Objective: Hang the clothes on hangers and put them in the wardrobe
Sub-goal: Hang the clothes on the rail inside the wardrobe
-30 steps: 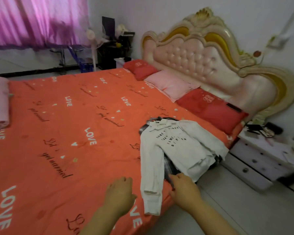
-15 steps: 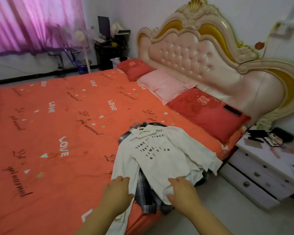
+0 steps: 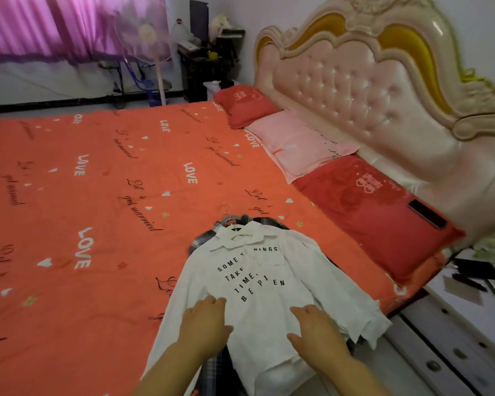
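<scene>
A white collared shirt with black lettering lies face up on the near right part of the orange bed. It sits on a hanger whose thin metal hook pokes out above the collar. A dark plaid garment lies underneath, showing at the collar and the hem. My left hand rests flat on the shirt's lower left, fingers straight. My right hand rests flat on its lower right. No wardrobe is in view.
Two red pillows and a pink one line the tufted headboard; a black phone lies on the near pillow. A white nightstand with clutter stands at right. A fan and a dark desk stand beyond the bed.
I have moved closer over the bed. Both hands slid from the shirt's hem and sleeve up onto its lower front, and the shirt now lies straighter.
</scene>
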Demonstrator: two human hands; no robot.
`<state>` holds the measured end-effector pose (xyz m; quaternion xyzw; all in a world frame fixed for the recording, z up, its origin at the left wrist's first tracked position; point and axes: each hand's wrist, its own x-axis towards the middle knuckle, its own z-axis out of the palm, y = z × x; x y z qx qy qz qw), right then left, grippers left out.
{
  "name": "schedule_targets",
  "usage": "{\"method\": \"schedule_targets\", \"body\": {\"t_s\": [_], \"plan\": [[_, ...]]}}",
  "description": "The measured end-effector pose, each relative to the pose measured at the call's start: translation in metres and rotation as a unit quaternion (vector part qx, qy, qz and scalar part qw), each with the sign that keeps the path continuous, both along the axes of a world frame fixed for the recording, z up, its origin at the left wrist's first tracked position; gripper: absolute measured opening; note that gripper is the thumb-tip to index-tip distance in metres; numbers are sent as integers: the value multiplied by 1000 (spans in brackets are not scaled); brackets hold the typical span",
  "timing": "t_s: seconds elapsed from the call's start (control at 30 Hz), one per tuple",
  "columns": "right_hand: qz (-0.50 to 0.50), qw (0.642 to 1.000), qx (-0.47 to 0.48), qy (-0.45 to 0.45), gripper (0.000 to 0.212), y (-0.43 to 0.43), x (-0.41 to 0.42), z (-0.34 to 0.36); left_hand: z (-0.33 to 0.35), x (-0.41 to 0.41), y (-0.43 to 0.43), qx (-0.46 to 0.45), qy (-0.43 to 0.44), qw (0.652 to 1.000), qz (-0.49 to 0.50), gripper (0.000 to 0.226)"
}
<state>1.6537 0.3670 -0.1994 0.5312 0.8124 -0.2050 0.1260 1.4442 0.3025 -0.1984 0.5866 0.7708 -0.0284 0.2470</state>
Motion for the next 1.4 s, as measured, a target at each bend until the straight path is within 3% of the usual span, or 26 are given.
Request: {"method": "schedule_targets", "body": {"t_s": [0.3,0.63,0.87,1.13,1.4], "plan": [[61,998,-21,-3,54,117,-42,-21,-24,-15,93,1,-19,998,61,57],[189,977,-98,-12,54,281,-135,-114,-87,-46,180,28,-67,967,244,52],[249,964,-86,-25,47,377,-197,-217,-161,-50,225,0,-77,948,308,49],[264,964,4,-33,48,406,-218,-297,-205,-36,221,-43,-86,944,317,51],[196,971,6,140,41,384,-212,-248,-187,-43,207,-2,-60,934,352,52]]}}
